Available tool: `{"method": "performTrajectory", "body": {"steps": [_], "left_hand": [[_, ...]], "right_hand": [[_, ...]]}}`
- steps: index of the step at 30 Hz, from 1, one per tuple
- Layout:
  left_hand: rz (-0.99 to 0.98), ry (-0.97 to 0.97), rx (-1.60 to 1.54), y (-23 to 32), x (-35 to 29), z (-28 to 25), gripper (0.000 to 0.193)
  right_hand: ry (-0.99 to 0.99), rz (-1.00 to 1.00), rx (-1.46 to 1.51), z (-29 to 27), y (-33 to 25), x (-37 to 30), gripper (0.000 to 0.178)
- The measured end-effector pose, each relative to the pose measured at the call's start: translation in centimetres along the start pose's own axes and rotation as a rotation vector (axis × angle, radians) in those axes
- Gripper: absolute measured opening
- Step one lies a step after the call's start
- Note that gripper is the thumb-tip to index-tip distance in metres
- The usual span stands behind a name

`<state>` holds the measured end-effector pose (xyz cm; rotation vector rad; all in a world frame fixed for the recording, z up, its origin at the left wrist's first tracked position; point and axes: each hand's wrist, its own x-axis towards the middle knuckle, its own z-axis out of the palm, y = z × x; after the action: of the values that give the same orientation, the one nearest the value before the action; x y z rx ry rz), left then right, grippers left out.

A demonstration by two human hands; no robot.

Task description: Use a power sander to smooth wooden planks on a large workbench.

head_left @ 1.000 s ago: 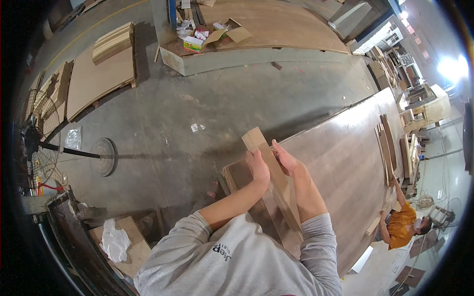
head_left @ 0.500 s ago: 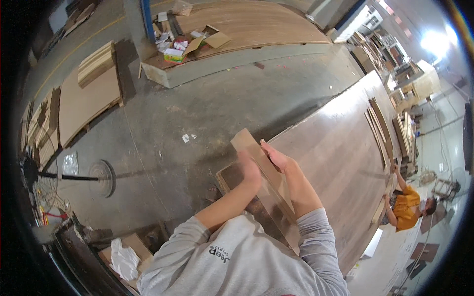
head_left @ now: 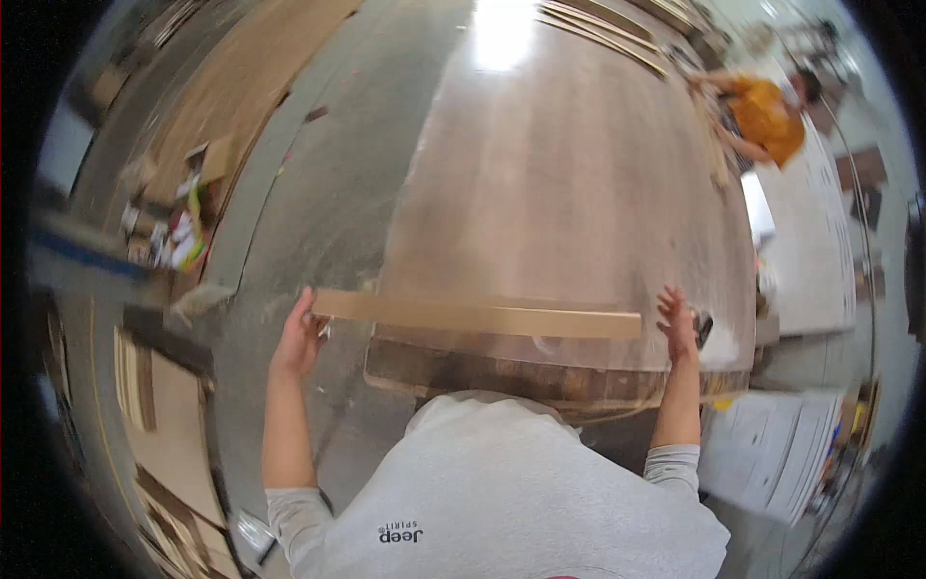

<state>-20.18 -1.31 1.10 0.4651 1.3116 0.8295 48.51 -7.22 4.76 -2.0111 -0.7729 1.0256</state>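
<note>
A long, narrow tan wooden strip [head_left: 477,316] runs crosswise in front of me, near the front edge of the large brown-topped table [head_left: 569,212]. Its left end sticks out past the table's left side. My left hand [head_left: 301,336] is at that end, palm inward and fingers apart, touching the strip or nearly so. Off the right end, with a small gap, is my right hand [head_left: 678,323], its fingers spread and nothing in it. Motion blurs the strip, so whether it is one piece or several stacked is unclear. A small dark object [head_left: 704,328] lies just beyond my right hand.
At the table's far right a person in an orange top [head_left: 767,121] handles wooden pieces. Long thin strips [head_left: 603,37] lie on the far end. White panels [head_left: 772,454] stand right of the table. Cartons and packets [head_left: 183,227] sit at far left, above stacked boards [head_left: 169,425].
My view has swung round to the right. The strip, earlier slanting between my two close hands, now lies crosswise, and my hands have moved apart to its two ends.
</note>
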Motion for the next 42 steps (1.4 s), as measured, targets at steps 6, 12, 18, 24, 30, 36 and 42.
{"method": "performTrajectory", "body": {"steps": [6,12,18,24,30,36,42], "left_hand": [[-0.129,-0.108,0.238,1.3,0.5,0.4,0.069],[-0.199,-0.168,0.303,1.1,1.3,-1.8,0.074],[-0.157,-0.041,0.270,0.6,1.3,-2.5,0.069],[-0.113,-0.028,0.311,3.9,3.4,2.3,0.059],[-0.106,-0.081,0.460,10.5,13.3,8.2,0.081],[-0.096,-0.196,0.567,16.4,24.9,14.9,0.103],[-0.011,-0.113,0.540,19.9,31.3,21.5,0.101]], "right_hand": [[-0.295,0.345,0.390,1.3,8.9,-2.9,0.077],[-0.270,0.426,0.223,2.6,7.1,-3.5,0.079],[-0.192,0.390,0.187,4.6,4.9,-4.3,0.054],[-0.106,0.333,0.294,5.0,5.1,-1.6,0.052],[-0.088,0.302,0.271,4.8,-1.0,6.3,0.056],[-0.144,0.270,0.168,5.1,-5.2,18.4,0.054],[-0.063,0.269,0.115,4.1,-8.6,28.9,0.071]]}}
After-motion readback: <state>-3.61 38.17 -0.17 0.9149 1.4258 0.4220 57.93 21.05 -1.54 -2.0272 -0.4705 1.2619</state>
